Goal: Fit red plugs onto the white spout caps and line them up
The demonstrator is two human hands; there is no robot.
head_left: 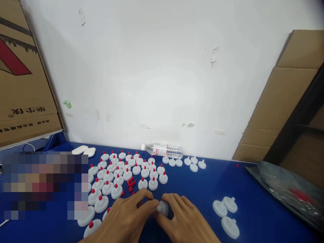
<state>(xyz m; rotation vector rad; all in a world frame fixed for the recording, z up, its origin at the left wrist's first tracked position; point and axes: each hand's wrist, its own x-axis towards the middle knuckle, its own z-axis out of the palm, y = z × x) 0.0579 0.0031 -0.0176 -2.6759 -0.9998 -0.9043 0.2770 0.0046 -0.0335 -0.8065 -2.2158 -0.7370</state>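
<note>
A white round plastic piece with a spout (163, 208) is between my two hands at the table's front. My right hand (187, 217) grips it from the right, thumb and fingers curled about its rim. From the left, my left hand (129, 212) has its thumb and index finger pinched together at the spout side; whatever sits between those fingertips is hidden. Just beyond my left hand is a small pile of red caps (131, 184). Many more white pieces, their spouts topped with red caps (153, 183), stand to the left.
Uncapped white pieces lie at the back (193, 167) and right (230, 226). A plastic bottle (162, 150) lies against the wall. A clear bag (283, 192) rests at the far right. Cardboard boxes (27, 91) flank both sides. A blurred patch hides the left.
</note>
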